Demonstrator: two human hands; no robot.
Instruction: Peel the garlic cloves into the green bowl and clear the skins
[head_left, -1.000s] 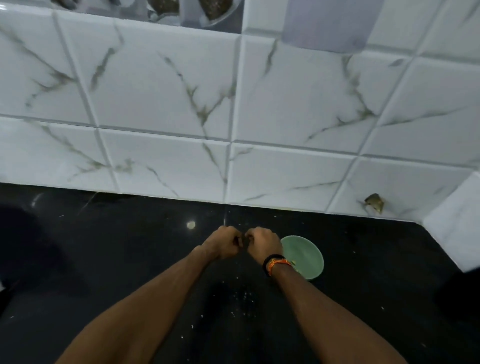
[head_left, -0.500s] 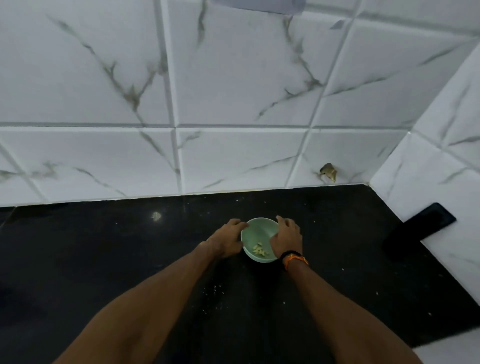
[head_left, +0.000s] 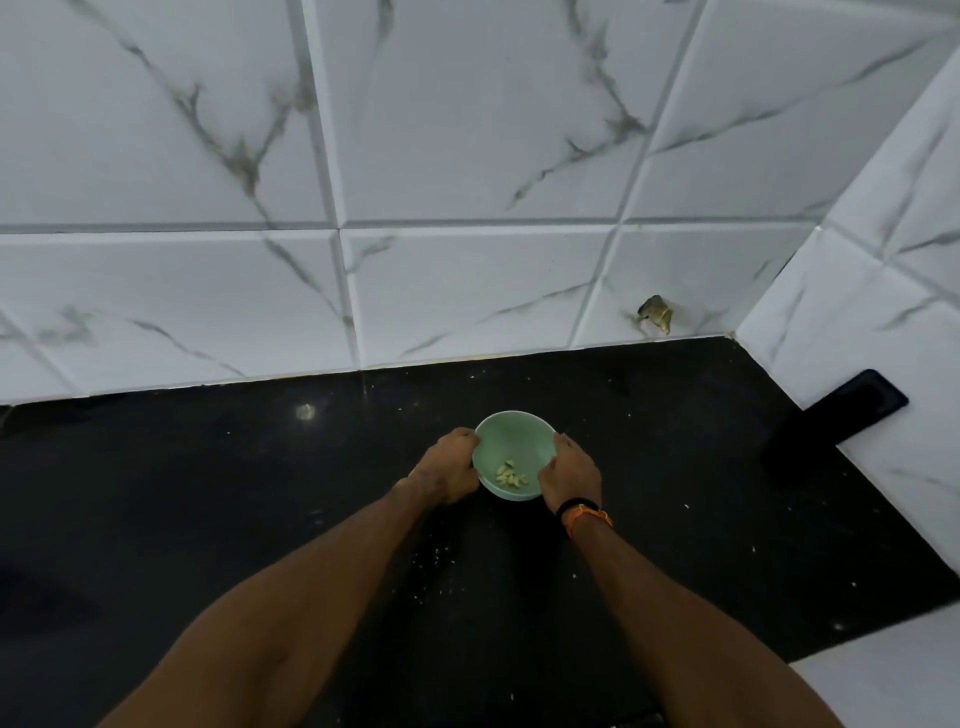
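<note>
Green bowl (head_left: 514, 441) sits on the black tabletop (head_left: 208, 493) just past centre frame, tilted a bit toward the camera, a small heap of peeled garlic cloves (head_left: 510, 475) in its near bottom. Left hand (head_left: 448, 475) at the bowl's 9 o'clock, fingers curled against the outer wall and rim — grip on the bowl, thumb side up near the rim. Right hand (head_left: 570, 474) at 3 o'clock, fingers wrapped along the right wall, thumb touching the near rim; it grips the bowl too. Cannot tell whether either hand also pinches a clove or skin, too small. Black and orange wristband (head_left: 584, 512) on the right wrist, at 5 o'clock from the bowl. Both forearms come in from the bottom edge, converging on the bowl. Pale skin flecks (head_left: 431, 558) scattered on the tabletop at 6 to 7 o'clock of the bowl, between the forearms, a few more specks off toward 4 o'clock. Bright light reflection (head_left: 305, 412) on the tabletop at 10 o'clock, well apart from the bowl. Black flat phone-like object (head_left: 852, 408) leans at the right wall at 2 to 3 o'clock — well apart. White marble-veined wall tiles (head_left: 467, 156) behind, with a chipped brownish spot (head_left: 655, 313) low on a tile at 1 o'clock.
</note>
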